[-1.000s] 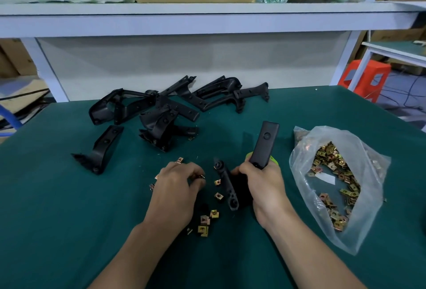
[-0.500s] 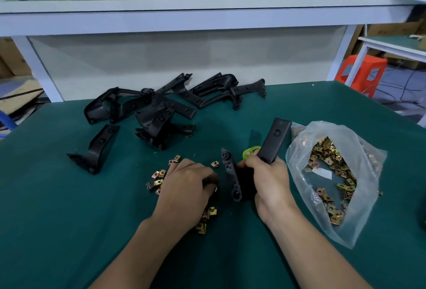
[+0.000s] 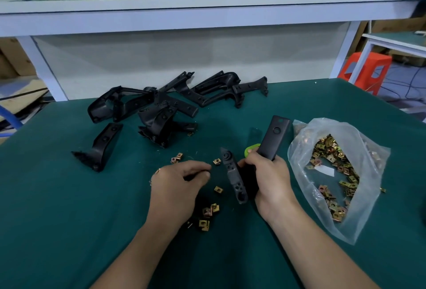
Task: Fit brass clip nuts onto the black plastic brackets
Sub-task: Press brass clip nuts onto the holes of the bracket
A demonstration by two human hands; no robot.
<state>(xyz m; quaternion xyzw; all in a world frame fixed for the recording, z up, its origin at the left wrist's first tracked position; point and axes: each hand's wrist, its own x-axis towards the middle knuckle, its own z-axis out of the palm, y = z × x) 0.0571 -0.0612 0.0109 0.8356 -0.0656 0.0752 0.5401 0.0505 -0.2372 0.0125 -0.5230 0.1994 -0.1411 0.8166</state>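
Bare green mat (image 3: 57,231) lies near-left; bracket pile (image 3: 159,113) crowds the far side, nut bag (image 3: 336,178) the right.

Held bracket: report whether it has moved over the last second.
Yes. The held bracket in the right hand has shifted right, its top end closer to the plastic bag.

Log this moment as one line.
right hand: grips black bracket | left hand: fingers curled among loose clip nuts, grasp unclear | bag of nuts: open, right of bracket
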